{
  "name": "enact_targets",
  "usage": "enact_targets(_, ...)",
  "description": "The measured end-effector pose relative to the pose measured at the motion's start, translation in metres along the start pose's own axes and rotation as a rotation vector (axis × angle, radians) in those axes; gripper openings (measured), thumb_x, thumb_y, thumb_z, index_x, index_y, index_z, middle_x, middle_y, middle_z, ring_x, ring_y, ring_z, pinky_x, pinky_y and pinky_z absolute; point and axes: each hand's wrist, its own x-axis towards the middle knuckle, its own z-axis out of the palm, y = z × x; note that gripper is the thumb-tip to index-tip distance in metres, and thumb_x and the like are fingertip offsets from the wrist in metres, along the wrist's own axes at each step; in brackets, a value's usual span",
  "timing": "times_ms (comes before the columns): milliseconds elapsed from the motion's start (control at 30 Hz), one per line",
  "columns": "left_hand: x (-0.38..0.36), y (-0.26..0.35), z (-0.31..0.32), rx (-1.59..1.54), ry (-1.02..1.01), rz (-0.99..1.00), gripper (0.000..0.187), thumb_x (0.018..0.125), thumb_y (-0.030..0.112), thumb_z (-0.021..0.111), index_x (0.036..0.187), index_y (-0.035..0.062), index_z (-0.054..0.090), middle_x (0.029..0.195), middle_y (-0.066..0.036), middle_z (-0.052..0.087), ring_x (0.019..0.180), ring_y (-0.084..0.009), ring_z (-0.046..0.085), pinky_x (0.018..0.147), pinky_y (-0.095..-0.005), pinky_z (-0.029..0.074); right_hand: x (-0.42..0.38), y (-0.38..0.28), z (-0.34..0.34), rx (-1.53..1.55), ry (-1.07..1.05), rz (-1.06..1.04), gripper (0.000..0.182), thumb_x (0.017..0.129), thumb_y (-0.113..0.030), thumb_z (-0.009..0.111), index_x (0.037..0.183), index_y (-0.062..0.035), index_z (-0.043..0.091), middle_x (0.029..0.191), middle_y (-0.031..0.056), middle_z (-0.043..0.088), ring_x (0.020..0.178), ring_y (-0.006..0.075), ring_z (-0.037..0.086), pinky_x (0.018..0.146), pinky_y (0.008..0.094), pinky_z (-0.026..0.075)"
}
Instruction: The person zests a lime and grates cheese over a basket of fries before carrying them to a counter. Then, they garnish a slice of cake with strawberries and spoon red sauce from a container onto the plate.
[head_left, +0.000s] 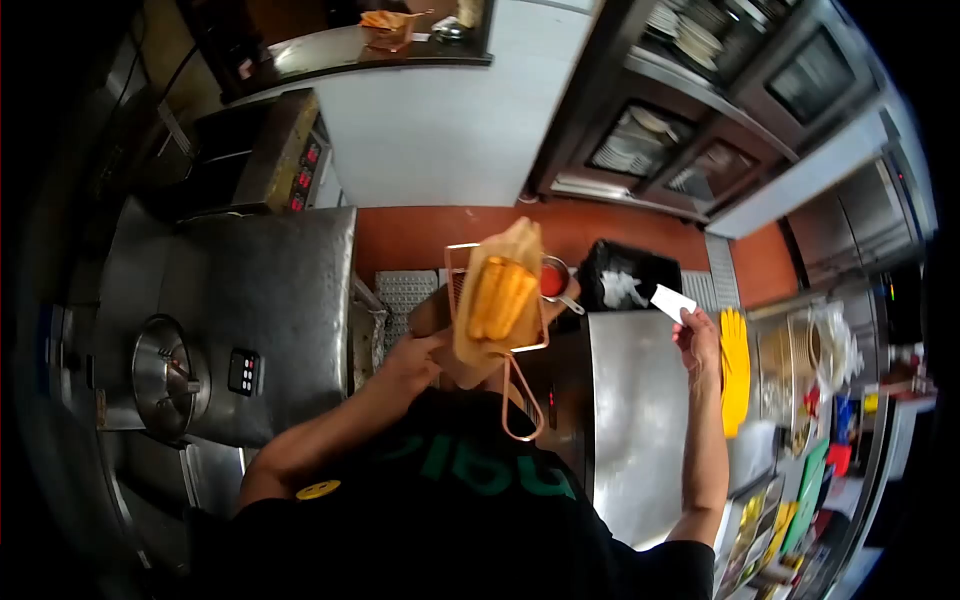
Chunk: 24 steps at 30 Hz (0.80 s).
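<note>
My left hand [412,362] is closed on the near left edge of a brown serving board [430,314], in front of my chest. On the board stands a copper wire basket [524,392] with a long loop handle toward me. Brown parchment paper [522,238] lines the basket, and golden fried sticks [501,298] lie in it. Beside the basket is a small metal sauce pan [553,279] with red sauce. Over the steel counter at the right, my right hand [697,338] pinches a small white paper slip [672,302].
A black-lined bin [630,272] stands beyond the right steel counter [640,420], where yellow gloves [735,370] lie. On the left steel table [290,290] are a metal bowl [168,375] and a black keypad device [244,372]. Another filled basket [388,30] sits on the far ledge.
</note>
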Motion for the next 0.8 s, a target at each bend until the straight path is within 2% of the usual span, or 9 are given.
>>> enact_targets(33,0.018,-0.008,-0.026,-0.425,0.237,-0.193,0.035,0.083,0.01,0.062,0.116,0.0014,0.052,0.11,-0.011,0.059,0.101,-0.0239,0.057,0.086,-0.0386,0.047,-0.009,-0.053,0.055,0.258,0.088,0.264,0.009,0.083,-0.009,0.06,0.091,-0.0064,0.057,0.069,0.0008,0.06,0.051,0.008,0.057,0.042,0.0196,0.046)
enact_targets(100,0.03,0.021,-0.057,-0.465,0.263,-0.056,0.033,0.082,0.01,0.061,0.114,0.0013,0.054,0.109,-0.011,0.06,0.1,-0.0219,0.058,0.085,-0.0361,0.047,0.035,-0.066,0.11,0.155,0.001,0.299,0.007,0.081,-0.011,0.063,0.085,-0.0082,0.057,0.067,0.0001,0.06,0.052,0.008,0.058,0.041,0.0185,0.045)
enact_targets(133,0.041,0.028,-0.073,-0.475,0.28,-0.034,0.033,0.082,0.01,0.061,0.114,0.0013,0.054,0.109,-0.011,0.06,0.1,-0.0219,0.058,0.085,-0.0361,0.047,0.047,-0.095,0.146,0.015,-0.184,0.327,0.008,0.08,-0.011,0.065,0.08,-0.0094,0.057,0.066,-0.0012,0.059,0.05,0.0066,0.056,0.04,0.0174,0.042)
enact_targets(167,0.052,0.033,-0.095,-0.473,0.365,-0.014,0.031,0.082,0.01,0.061,0.111,0.0024,0.056,0.105,-0.01,0.061,0.095,-0.0205,0.059,0.08,-0.0338,0.047,0.062,-0.106,0.176,-0.215,-0.268,0.166,0.01,0.079,-0.012,0.066,0.075,-0.01,0.057,0.063,-0.0033,0.056,0.046,0.0049,0.049,0.038,0.0164,0.036)
enact_targets(267,0.081,0.048,-0.155,-0.469,0.621,0.045,0.023,0.081,0.011,0.061,0.104,0.0057,0.059,0.093,-0.005,0.065,0.081,-0.0161,0.062,0.065,-0.027,0.047,0.148,-0.109,0.244,-0.368,-0.518,-0.034,0.009,0.078,-0.011,0.066,0.074,-0.0096,0.059,0.06,-0.0051,0.051,0.044,0.0032,0.04,0.038,0.0184,0.027)
enact_targets(433,0.129,0.11,-0.22,-0.642,0.785,0.231,0.02,0.081,0.008,0.061,0.101,0.0063,0.058,0.088,-0.004,0.064,0.072,-0.0147,0.061,0.055,-0.0231,0.045,0.241,-0.202,0.431,-0.462,-0.937,-0.317,0.009,0.079,-0.009,0.063,0.075,-0.0035,0.057,0.062,-0.0009,0.054,0.052,0.0042,0.049,0.042,0.0208,0.036)
enact_targets(567,0.154,0.168,-0.222,-0.755,0.942,0.365,0.024,0.081,0.006,0.061,0.104,0.003,0.055,0.092,-0.005,0.064,0.079,-0.0176,0.063,0.067,-0.0285,0.052,0.254,-0.306,0.603,-0.437,-1.079,-0.598,0.012,0.081,-0.009,0.058,0.072,-0.0033,0.052,0.065,0.0013,0.058,0.054,0.0074,0.055,0.045,0.0234,0.043)
enact_targets(700,0.181,0.197,-0.277,-0.779,1.0,0.432,0.025,0.08,0.005,0.061,0.104,0.0048,0.056,0.095,-0.006,0.064,0.083,-0.0183,0.063,0.067,-0.0285,0.052,0.283,-0.349,0.776,-0.348,-1.128,-0.711,0.018,0.08,-0.009,0.059,0.066,-0.0053,0.05,0.062,0.0,0.054,0.053,0.008,0.056,0.044,0.0234,0.042)
enact_targets(800,0.202,0.213,-0.323,-0.712,1.02,0.379,0.025,0.079,0.008,0.064,0.104,0.0089,0.058,0.094,-0.003,0.064,0.076,-0.0146,0.063,0.057,-0.0241,0.049,0.318,-0.327,0.891,-0.339,-1.133,-0.556,0.018,0.078,-0.008,0.06,0.064,-0.0053,0.05,0.059,0.0013,0.053,0.052,0.0112,0.059,0.041,0.0243,0.04)
